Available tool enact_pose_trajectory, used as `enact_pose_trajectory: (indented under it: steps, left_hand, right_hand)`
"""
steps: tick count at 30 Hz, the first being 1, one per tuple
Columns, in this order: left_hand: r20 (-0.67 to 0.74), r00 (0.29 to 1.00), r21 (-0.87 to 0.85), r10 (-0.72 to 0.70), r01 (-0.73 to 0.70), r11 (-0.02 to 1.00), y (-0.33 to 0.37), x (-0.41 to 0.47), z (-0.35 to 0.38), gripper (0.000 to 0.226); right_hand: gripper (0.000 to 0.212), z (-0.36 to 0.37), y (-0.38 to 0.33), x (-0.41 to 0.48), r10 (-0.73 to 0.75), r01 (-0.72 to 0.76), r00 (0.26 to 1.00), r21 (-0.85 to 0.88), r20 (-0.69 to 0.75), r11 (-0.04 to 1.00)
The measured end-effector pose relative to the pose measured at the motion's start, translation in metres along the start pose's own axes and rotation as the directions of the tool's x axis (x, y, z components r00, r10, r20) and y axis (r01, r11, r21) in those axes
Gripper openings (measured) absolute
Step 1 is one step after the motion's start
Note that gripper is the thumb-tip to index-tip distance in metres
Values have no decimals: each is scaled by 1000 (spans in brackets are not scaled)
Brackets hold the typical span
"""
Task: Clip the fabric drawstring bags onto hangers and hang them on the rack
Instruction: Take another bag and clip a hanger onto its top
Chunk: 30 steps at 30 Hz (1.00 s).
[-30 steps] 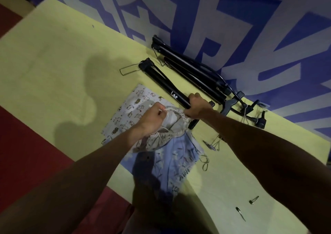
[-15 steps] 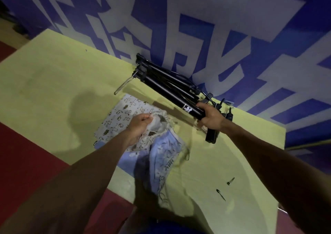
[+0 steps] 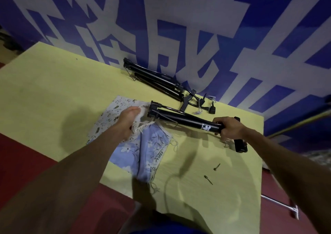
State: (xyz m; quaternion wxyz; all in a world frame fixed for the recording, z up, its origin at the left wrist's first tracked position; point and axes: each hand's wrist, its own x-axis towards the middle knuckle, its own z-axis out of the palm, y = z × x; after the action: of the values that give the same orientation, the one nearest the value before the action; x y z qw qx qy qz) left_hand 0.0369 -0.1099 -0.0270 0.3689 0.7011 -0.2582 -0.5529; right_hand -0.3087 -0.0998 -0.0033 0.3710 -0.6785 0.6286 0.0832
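A blue floral drawstring bag (image 3: pixel 143 153) lies on the yellow table (image 3: pixel 53 94), partly over a white printed bag (image 3: pixel 111 114). My left hand (image 3: pixel 128 121) is closed on the gathered top and cords of a pale bag above them. My right hand (image 3: pixel 228 128) grips a black folded rack stand (image 3: pixel 182 119), held just above the table and pointing left toward the bags. No hanger clamps any bag.
More black folded stand parts (image 3: pixel 157 81) lie along the blue-and-white wall. Small black clips (image 3: pixel 212 109) sit near them. Two small screws (image 3: pixel 216 167) lie at the right front. A metal bar (image 3: pixel 279 203) is on the red floor at right.
My right hand left the bag's top, took the black stand and swung it to the right and toward me. My left hand kept hold of the bag. The camera tilted up.
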Motion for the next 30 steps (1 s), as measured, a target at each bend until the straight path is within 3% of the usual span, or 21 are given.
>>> enact_pose_trajectory:
  steps: [3, 7, 11, 17, 21, 26, 30]
  left_hand:
    - [-37, 985, 113, 171, -165, 980, 4, -4, 11, 8]
    - [88, 938, 284, 336, -347, 894, 6, -10, 18, 9]
    - [216, 893, 392, 396, -451, 802, 4, -12, 13, 11]
    - [244, 848, 558, 471, -520, 646, 0, -1, -15, 23]
    - [273, 846, 549, 458, -527, 648, 2, 0, -14, 17]
    - [351, 855, 427, 382, -509, 748, 16, -7, 4, 13]
    - [443, 823, 354, 355, -524, 775, 30, -17, 24, 13]
  right_hand:
    - [36, 2, -9, -1, -5, 9, 998, -67, 57, 998]
    - [30, 5, -25, 3, -9, 23, 993, -117, 118, 993]
    - [24, 2, -35, 9, -35, 46, 987, -72, 154, 996]
    - [30, -11, -38, 9, -18, -4, 975, 97, 222, 995]
    - [23, -12, -45, 12, -21, -32, 961, 184, 276, 982]
    - [19, -12, -64, 15, -78, -9, 947, 268, 312, 963]
    - [28, -8, -91, 19, -144, 92, 952, 195, 272, 976]
